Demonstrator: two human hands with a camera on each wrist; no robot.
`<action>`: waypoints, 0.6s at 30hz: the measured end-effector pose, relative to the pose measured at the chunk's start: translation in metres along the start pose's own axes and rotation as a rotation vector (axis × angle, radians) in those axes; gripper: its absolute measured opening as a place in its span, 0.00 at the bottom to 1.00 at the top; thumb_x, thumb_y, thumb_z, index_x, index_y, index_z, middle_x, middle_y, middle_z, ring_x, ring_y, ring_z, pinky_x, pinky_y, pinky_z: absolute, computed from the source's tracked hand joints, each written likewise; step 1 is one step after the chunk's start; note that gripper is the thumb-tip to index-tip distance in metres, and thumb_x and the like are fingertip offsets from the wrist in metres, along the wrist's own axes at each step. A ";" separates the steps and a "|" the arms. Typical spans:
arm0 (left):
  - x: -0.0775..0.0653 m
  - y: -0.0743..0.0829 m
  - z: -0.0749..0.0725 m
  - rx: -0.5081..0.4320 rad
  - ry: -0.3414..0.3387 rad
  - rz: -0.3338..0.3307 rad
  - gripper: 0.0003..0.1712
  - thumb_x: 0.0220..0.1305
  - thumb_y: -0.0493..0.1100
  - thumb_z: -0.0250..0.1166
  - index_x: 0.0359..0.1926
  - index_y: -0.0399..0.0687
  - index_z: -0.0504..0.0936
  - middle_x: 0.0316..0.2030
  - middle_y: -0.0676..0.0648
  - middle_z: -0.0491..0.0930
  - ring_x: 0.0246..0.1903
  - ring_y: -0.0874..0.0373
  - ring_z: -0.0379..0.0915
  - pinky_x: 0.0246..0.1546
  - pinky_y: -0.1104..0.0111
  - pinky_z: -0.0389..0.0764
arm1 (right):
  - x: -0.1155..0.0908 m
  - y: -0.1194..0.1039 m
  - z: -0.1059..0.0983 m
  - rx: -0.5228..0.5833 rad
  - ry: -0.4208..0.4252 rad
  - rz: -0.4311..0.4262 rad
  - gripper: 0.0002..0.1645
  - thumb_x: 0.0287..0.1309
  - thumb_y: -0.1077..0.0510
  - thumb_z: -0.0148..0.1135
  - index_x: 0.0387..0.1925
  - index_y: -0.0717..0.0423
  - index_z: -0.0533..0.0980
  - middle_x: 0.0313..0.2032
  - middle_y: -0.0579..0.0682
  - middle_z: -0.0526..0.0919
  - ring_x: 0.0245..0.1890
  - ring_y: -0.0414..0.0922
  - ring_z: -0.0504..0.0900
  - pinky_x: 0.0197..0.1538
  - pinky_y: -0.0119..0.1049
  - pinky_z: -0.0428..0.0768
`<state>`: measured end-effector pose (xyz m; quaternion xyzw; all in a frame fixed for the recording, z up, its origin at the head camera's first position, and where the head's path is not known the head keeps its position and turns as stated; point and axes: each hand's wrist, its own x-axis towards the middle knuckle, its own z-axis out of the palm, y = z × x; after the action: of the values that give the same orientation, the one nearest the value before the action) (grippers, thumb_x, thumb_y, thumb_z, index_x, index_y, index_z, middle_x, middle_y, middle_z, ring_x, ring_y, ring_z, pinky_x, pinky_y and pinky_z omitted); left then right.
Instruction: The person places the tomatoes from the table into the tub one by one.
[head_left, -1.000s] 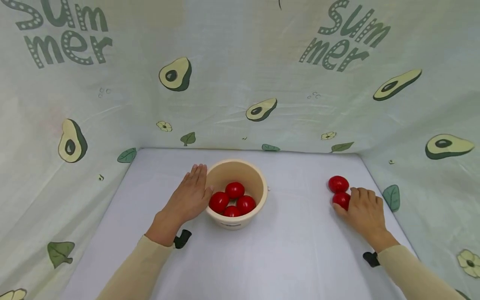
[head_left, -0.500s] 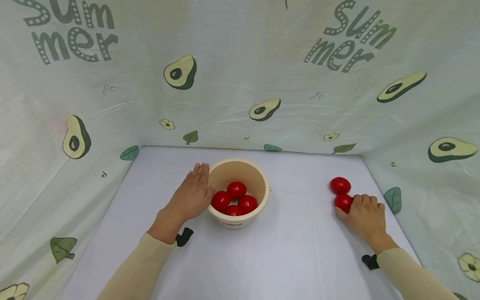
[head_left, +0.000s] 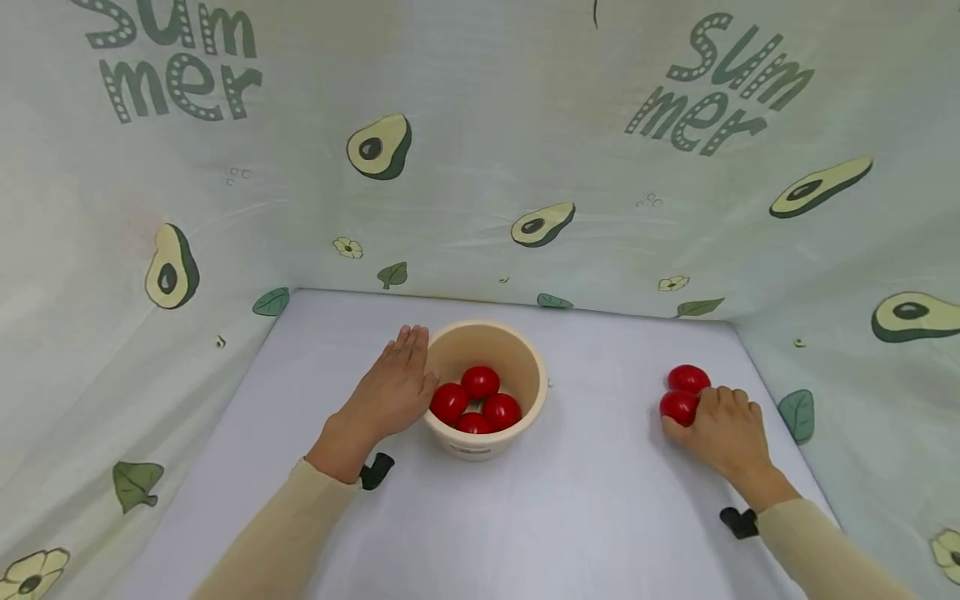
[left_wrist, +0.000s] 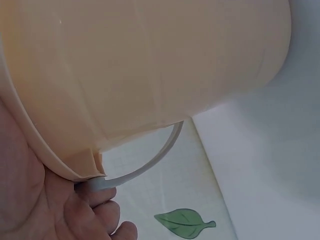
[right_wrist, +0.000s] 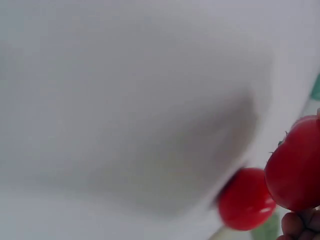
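Note:
In the head view my left hand (head_left: 393,387) lies with straight fingers along the left side of a cream bucket (head_left: 534,367). Its palm touches the rim, and in the left wrist view the fingers (left_wrist: 106,215) show beside the bucket's handle (left_wrist: 150,162). Several red tomatoes (head_left: 480,382) sit inside the bucket. Over on the right side of the table, my right hand (head_left: 726,433) grips a tomato (head_left: 677,408) between thumb and fingers. The right wrist view shows this tomato raised off the surface. A second loose tomato (head_left: 688,378) lies just behind it.
The white table (head_left: 592,508) is bordered at the back and sides by a hanging cloth (head_left: 465,100) printed with avocados and leaves. A black strap end (head_left: 377,471) sticks out by the left wrist, another (head_left: 739,522) by the right.
The gripped tomato has shifted slightly left and now overlaps the one behind it in the head view. The left hand stays against the bucket. The whole head view has drifted a little.

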<state>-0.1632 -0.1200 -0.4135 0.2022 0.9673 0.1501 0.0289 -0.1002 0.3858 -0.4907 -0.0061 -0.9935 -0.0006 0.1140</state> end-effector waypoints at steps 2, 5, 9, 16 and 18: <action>0.001 0.003 -0.001 0.014 -0.004 0.011 0.44 0.82 0.55 0.48 0.82 0.30 0.48 0.83 0.33 0.50 0.84 0.38 0.40 0.82 0.47 0.50 | 0.007 -0.008 -0.011 0.021 0.022 -0.016 0.44 0.49 0.42 0.78 0.45 0.77 0.70 0.40 0.74 0.77 0.43 0.70 0.73 0.41 0.66 0.77; 0.001 0.005 -0.003 0.036 -0.009 0.013 0.43 0.82 0.55 0.47 0.82 0.30 0.48 0.83 0.33 0.50 0.83 0.37 0.41 0.82 0.46 0.51 | 0.024 -0.026 -0.028 0.063 0.087 -0.076 0.42 0.49 0.42 0.78 0.44 0.76 0.72 0.40 0.73 0.79 0.42 0.69 0.74 0.40 0.65 0.78; 0.000 0.005 -0.004 0.044 -0.020 0.008 0.44 0.82 0.55 0.47 0.82 0.30 0.48 0.83 0.33 0.50 0.84 0.37 0.40 0.82 0.47 0.51 | 0.054 -0.060 -0.056 0.127 0.170 -0.177 0.38 0.48 0.42 0.77 0.42 0.73 0.74 0.38 0.69 0.80 0.41 0.65 0.75 0.40 0.61 0.78; 0.000 0.005 -0.004 0.047 -0.019 0.001 0.44 0.82 0.56 0.47 0.82 0.29 0.48 0.82 0.33 0.50 0.83 0.37 0.41 0.82 0.47 0.51 | 0.094 -0.141 -0.099 0.170 0.249 -0.399 0.39 0.49 0.39 0.74 0.44 0.69 0.74 0.38 0.63 0.80 0.42 0.60 0.75 0.43 0.55 0.77; 0.000 0.005 -0.005 0.045 -0.021 -0.001 0.44 0.82 0.56 0.47 0.82 0.29 0.48 0.82 0.33 0.50 0.83 0.37 0.41 0.82 0.47 0.51 | 0.098 -0.167 -0.104 0.163 0.261 -0.471 0.38 0.50 0.37 0.72 0.44 0.67 0.74 0.37 0.61 0.79 0.42 0.58 0.75 0.43 0.53 0.76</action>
<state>-0.1617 -0.1166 -0.4076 0.2040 0.9702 0.1259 0.0345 -0.1748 0.2202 -0.3675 0.2344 -0.9412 0.0519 0.2376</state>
